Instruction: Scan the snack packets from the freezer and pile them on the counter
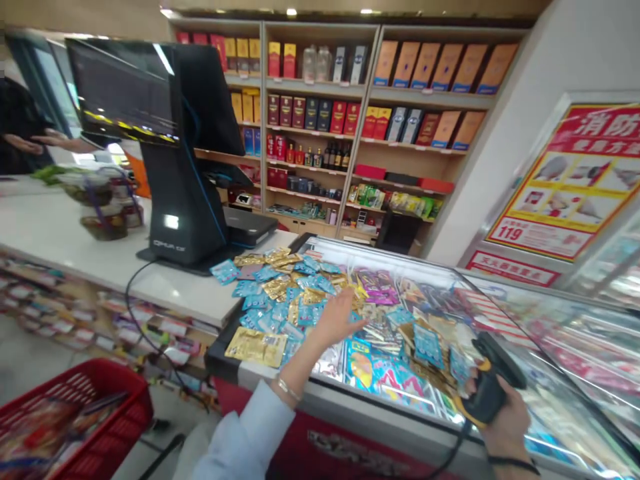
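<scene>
My left hand (336, 319) reaches over a heap of small blue packets (260, 300) and gold packets (278, 288) spread on the glass freezer top. Its fingers stretch forward, with the thumb apart, and I see nothing held. A larger gold pouch (256, 347) lies flat left of my forearm. My right hand (507, 413) is wrapped round a black and yellow handheld barcode scanner (493, 383), whose cord hangs down in front. Close to the scanner lies a second pile of gold packets, with a blue packet (429, 345) on top.
A checkout terminal (193, 193) stands on the white counter (200, 293), its cable (131, 300) hanging over the front. A red shopping basket (125, 407) with packages is at lower left. Other people's hands (50, 139) show beyond the counter. Shelves of boxes line the back wall.
</scene>
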The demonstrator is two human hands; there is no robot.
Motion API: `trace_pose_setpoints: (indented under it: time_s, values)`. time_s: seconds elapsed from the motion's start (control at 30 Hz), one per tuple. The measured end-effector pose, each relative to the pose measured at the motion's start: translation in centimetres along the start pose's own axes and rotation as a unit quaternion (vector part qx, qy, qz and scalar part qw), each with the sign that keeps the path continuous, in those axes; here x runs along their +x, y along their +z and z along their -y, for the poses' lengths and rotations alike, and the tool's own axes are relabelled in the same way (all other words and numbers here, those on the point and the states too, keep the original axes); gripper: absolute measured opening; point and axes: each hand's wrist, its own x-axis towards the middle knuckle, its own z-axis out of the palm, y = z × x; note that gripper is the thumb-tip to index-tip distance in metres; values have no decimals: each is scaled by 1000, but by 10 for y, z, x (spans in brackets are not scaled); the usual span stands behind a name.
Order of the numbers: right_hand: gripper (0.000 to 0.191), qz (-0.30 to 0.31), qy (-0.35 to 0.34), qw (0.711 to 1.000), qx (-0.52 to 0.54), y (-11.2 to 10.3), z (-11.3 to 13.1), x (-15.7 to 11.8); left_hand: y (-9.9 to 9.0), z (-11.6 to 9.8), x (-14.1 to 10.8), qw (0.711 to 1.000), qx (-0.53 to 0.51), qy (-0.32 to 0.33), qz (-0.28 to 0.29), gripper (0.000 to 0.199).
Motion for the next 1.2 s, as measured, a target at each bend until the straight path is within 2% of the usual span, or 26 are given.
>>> trace_pose_setpoints:
  time_s: [0.13,0.23,0.3,0.37,0.47,0.53,0.6,0.73,0.8,0.87,0.93,0.97,1.07,1.2]
  values:
    - [38,39,16,999,0,32,-18,-9,-55,69,-20,993,33,-89,-67,71]
    - [35,103,32,994,-11,76,-41,-17,-85,114,-27,976,76,-175,-107,61]
    - [33,138,43,989,-22,110,-58,-21,-99,136,-28,962,109,-222,-114,57]
    - [32,165,58,984,-33,143,-74,-22,-107,150,-26,950,146,-255,-102,55]
    - [33,213,81,971,-68,185,-92,-19,-114,161,-19,936,199,-286,-40,56]
    - [34,256,90,957,-100,205,-101,-14,-115,164,-12,929,209,-305,13,58]
    - [34,296,92,943,-125,220,-109,-6,-117,167,-4,926,192,-321,42,59]
    - [37,341,82,926,-140,236,-129,6,-119,176,9,931,150,-332,27,53]
    - [41,342,63,928,-134,239,-140,9,-118,183,12,950,106,-291,-33,41]
    - [40,339,43,931,-131,239,-150,10,-114,188,14,965,31,-221,-138,29]
    - [37,345,29,929,-135,238,-155,9,-110,190,16,954,-41,-172,-241,29]
    - [36,351,24,926,-138,238,-156,8,-107,190,17,947,-62,-163,-271,32]
    - [37,358,20,923,-140,238,-154,3,-100,181,19,934,-77,-141,-319,35]
    - [37,331,20,936,-117,238,-150,-3,-94,167,20,922,-40,-131,-362,32]
